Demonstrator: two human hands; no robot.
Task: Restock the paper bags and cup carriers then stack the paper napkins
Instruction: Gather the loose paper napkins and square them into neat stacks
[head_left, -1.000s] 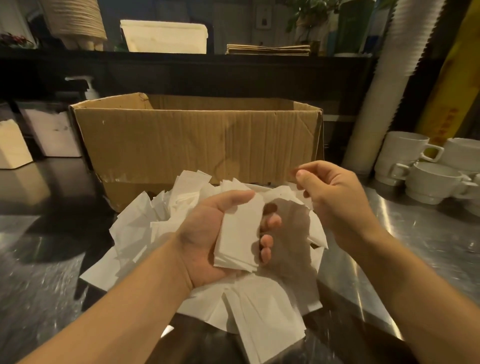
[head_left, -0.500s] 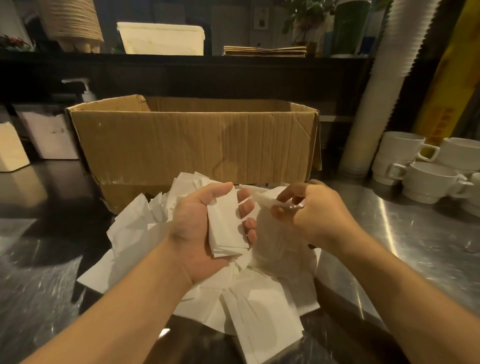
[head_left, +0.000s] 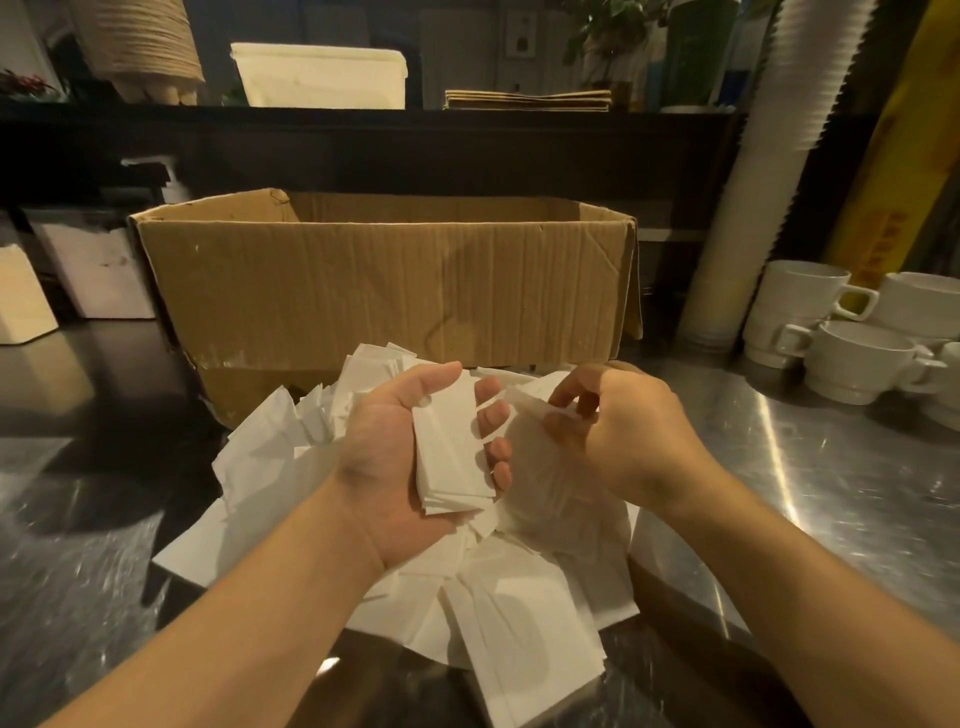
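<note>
at far left, white containers (head_left: 98, 270) stand at the back of a dark, reflective steel counter (head_left: 857, 499). a worn, open-topped cardboard box (head_left: 384, 280) sits squarely in the middle of the counter. directly in front of it, touching its base, lies a loose heap of white paper napkins (head_left: 270, 457), spilling toward the near edge of the counter. above the heap, the person's left hand (head_left: 400, 462), palm up, grips a small squared stack of napkins (head_left: 449, 452), thumb along the top edge and fingers curled round the right side. just beside it, the right hand (head_left: 618, 436) pinches a single napkin (head_left: 535, 405) between thumb and fingertips, its free end pointing at the stack; the two hands are close but not touching. to the right, a tall sleeve of white disposable cups (head_left: 748, 192) leans up from the counter, and white ceramic mugs (head_left: 852, 358) are stacked near the far right edge. on the dark shelf (head_left: 363, 117) behind the box, from left to right, sit a stack of moulded pulp cup carriers (head_left: 140, 47), a white tub (head_left: 322, 75) and a flat pile of brown paper bags (head_left: 527, 98).
</note>
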